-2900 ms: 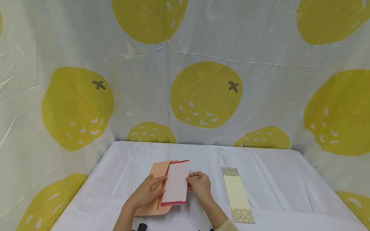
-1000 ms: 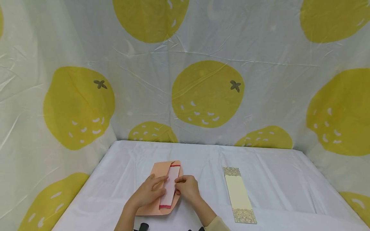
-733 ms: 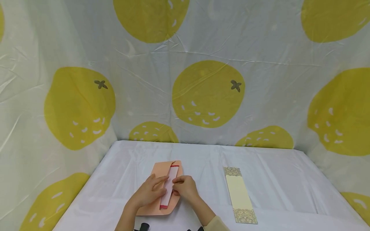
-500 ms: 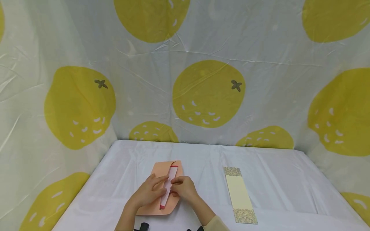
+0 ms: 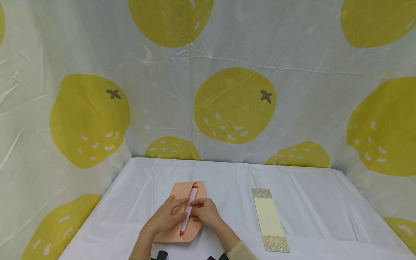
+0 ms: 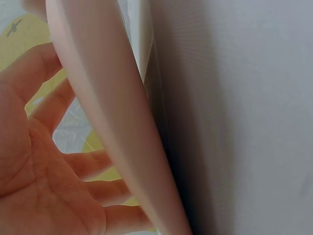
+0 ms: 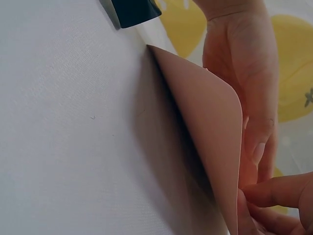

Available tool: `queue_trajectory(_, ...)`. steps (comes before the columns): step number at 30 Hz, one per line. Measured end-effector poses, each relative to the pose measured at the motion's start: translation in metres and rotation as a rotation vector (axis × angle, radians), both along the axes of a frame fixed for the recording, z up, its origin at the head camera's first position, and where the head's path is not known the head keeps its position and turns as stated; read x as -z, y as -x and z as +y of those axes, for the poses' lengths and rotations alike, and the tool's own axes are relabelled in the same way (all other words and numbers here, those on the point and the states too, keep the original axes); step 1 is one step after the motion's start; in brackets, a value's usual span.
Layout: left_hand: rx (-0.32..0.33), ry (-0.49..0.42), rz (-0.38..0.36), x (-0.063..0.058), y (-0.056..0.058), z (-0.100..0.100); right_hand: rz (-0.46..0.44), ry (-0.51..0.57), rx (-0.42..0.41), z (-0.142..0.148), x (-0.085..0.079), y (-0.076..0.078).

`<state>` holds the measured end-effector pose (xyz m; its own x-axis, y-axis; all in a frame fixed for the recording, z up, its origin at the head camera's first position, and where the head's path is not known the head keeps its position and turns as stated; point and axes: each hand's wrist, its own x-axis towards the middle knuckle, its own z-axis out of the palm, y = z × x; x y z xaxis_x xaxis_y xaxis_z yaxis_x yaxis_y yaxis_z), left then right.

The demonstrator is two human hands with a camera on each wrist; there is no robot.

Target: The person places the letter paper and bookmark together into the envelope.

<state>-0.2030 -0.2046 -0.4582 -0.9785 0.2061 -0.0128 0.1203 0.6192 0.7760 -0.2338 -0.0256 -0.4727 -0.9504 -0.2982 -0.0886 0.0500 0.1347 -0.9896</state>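
A peach envelope (image 5: 182,189) lies on the white table in the head view. Out of its opening shows a narrow strip of a pale pink card (image 5: 193,194) with red ends; the remainder is hidden inside. My left hand (image 5: 165,216) rests on the envelope, fingers extended, index finger and thumb at the edge of the opening. With thumb and fingertips my right hand (image 5: 207,213) pinches the card's right edge. In the left wrist view the envelope (image 6: 105,93) slants before the spread left fingers. The right wrist view has its flap (image 7: 208,115) lifted off the cloth.
To the right lies a long cream card (image 5: 268,216) with gold lace-patterned ends. A white cloth (image 5: 321,206) covers the table. Behind and at the sides hangs a curtain (image 5: 162,94) printed with yellow fruit. Black objects (image 5: 161,255) show at the bottom edge.
My right hand has moved left, sliding the pink card into the envelope, so only a thin strip shows now. The left hand has stayed on the envelope.
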Motion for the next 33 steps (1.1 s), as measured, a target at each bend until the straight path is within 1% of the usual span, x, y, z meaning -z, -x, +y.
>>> queue_trajectory(6, 0.016, 0.0, 0.005, 0.001, 0.001, -0.001, -0.001, 0.017, -0.019, -0.002, 0.004, 0.001)
queue_trajectory(7, 0.017, -0.001, 0.005, 0.002, 0.001, -0.001, -0.001, 0.016, -0.022, -0.002, 0.002, 0.0)
queue_trajectory(12, 0.021, -0.006, 0.008, 0.001, 0.0, -0.001, -0.009, 0.027, -0.03, -0.005, 0.003, 0.002)
queue_trajectory(18, 0.037, -0.019, 0.022, 0.0, 0.0, 0.0, 0.006, 0.017, -0.035, -0.008, 0.01, 0.006)
queue_trajectory(22, 0.047, -0.026, 0.031, 0.0, 0.0, 0.0, 0.009, 0.028, -0.039, -0.008, 0.011, 0.006)
queue_trajectory(26, 0.04, -0.022, 0.027, 0.0, 0.0, 0.0, -0.001, 0.042, -0.039, -0.008, 0.011, 0.006)
queue_trajectory(33, 0.021, -0.007, 0.008, 0.0, -0.001, 0.001, -0.001, 0.068, -0.014, -0.004, 0.005, 0.001)
